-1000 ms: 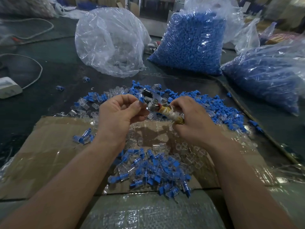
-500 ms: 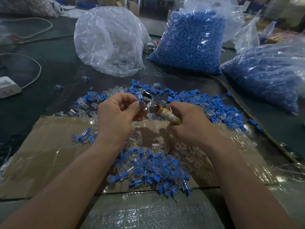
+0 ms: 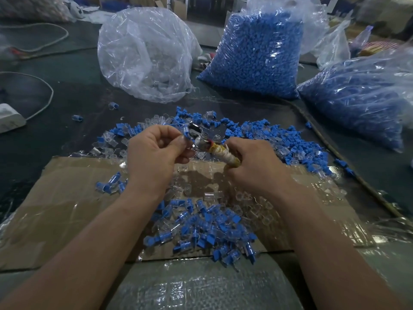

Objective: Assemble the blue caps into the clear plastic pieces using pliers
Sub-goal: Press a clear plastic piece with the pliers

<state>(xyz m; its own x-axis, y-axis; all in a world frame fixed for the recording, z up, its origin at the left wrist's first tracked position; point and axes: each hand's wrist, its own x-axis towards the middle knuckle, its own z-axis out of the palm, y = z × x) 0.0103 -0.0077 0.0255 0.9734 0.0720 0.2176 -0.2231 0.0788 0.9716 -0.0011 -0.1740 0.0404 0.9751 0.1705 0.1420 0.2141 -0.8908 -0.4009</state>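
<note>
Where the glossy woven plastic sheet (image 3: 201,287) meets the near edge of a taped cardboard sheet (image 3: 67,198), a heap of assembled pieces (image 3: 207,229), clear bodies with blue caps seated in them, lies between the two forearms. Just beyond it, loose clear pieces (image 3: 252,202) are scattered on the cardboard.

Above the cardboard's far edge both hands are raised and close together. The left hand (image 3: 154,153) pinches a small blue-capped piece (image 3: 185,133) between thumb and forefinger, held right at the metal nose of the pliers (image 3: 209,146). Whether the jaws bite on it cannot be told. The right hand (image 3: 252,168) is clenched round the pliers' handle, which is wrapped in yellowish-white tape and slants up toward the left hand.

Behind the hands, loose blue caps (image 3: 268,135) mixed with more clear parts spread over the dark table (image 3: 67,86). A white adapter (image 3: 9,117) with its cable (image 3: 44,97) sits at the far left. Farthest back stand a clear bag of transparent parts (image 3: 147,54), a full bag of blue caps (image 3: 257,54), and another blue-filled bag (image 3: 362,101) at right.
</note>
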